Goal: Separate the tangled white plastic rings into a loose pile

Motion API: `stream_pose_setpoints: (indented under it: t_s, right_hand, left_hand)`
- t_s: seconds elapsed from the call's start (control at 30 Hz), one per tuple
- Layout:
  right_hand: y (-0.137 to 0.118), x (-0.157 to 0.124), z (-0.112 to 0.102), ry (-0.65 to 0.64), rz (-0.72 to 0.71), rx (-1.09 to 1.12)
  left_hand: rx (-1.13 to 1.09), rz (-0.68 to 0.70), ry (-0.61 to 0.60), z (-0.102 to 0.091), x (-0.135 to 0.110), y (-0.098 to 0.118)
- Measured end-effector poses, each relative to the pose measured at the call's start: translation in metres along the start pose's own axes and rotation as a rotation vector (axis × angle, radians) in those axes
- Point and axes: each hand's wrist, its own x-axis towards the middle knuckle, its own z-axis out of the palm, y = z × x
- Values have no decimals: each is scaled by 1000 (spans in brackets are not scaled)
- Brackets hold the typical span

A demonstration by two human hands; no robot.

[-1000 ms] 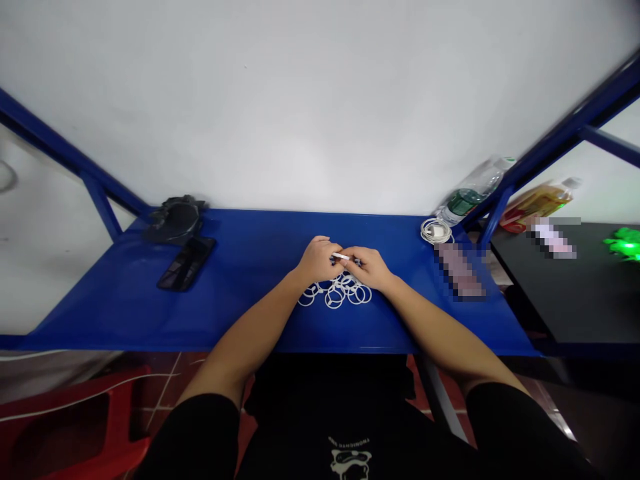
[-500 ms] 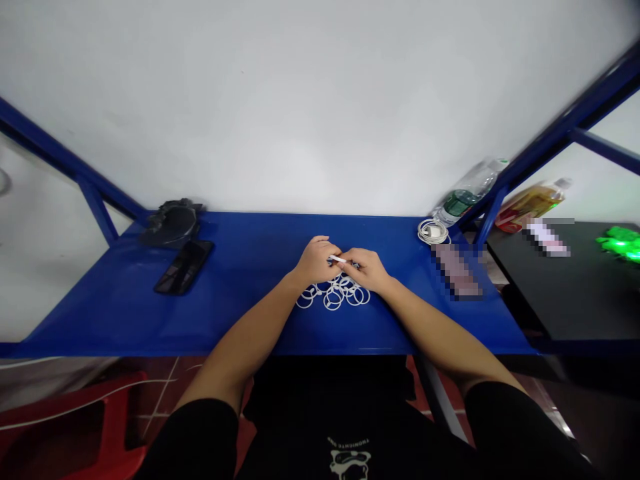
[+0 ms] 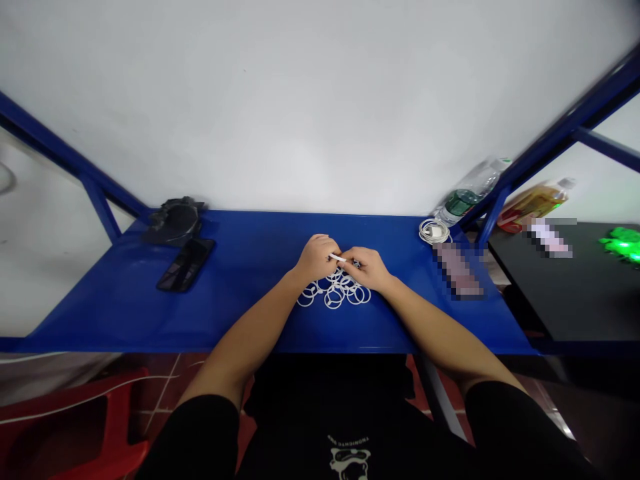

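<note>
Both hands meet over the middle of the blue table (image 3: 240,313). My left hand (image 3: 318,259) is closed, its fingers curled on one end of a thin white plastic piece (image 3: 337,258). The other end of that piece is pinched by my right hand (image 3: 366,267), also closed. Seen nearly edge-on, the piece looks like a short white strip; its full shape is hidden by the fingers. Just below the hands lies a loose pile of white spoked plastic rings (image 3: 333,297), several of them overlapping. The hands cover the pile's far part.
A black phone (image 3: 186,265) and a dark crumpled bag (image 3: 175,221) lie at the left. To the right are a coiled white cable (image 3: 435,231), a clear bottle (image 3: 463,200) and a blurred-out flat item (image 3: 459,270). Blue frame bars (image 3: 493,213) rise at the sides.
The hands hold nearly the same pose, and the white piece between them stays gripped. The whole view has shifted very slightly.
</note>
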Motion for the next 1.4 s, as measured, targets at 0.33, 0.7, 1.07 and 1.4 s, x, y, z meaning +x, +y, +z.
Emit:
stream_pose_setpoints:
  t_s: [0.33,0.7,1.07,1.4]
  right_hand:
    - [40,5,-17,199,226,-266]
    - [68,2,-37,-38,330,-332]
    - [61,1,-52,-241,241,-307]
    - [35,4,-31,111,272,-322]
  left_hand:
    - [4,-182,-17,2,1,-7]
    - [-42,-53,-212,5,-2,-8]
    - [-104,-1,-292,-2,0,4]
    - [-191,-166,-133,0,2,8]
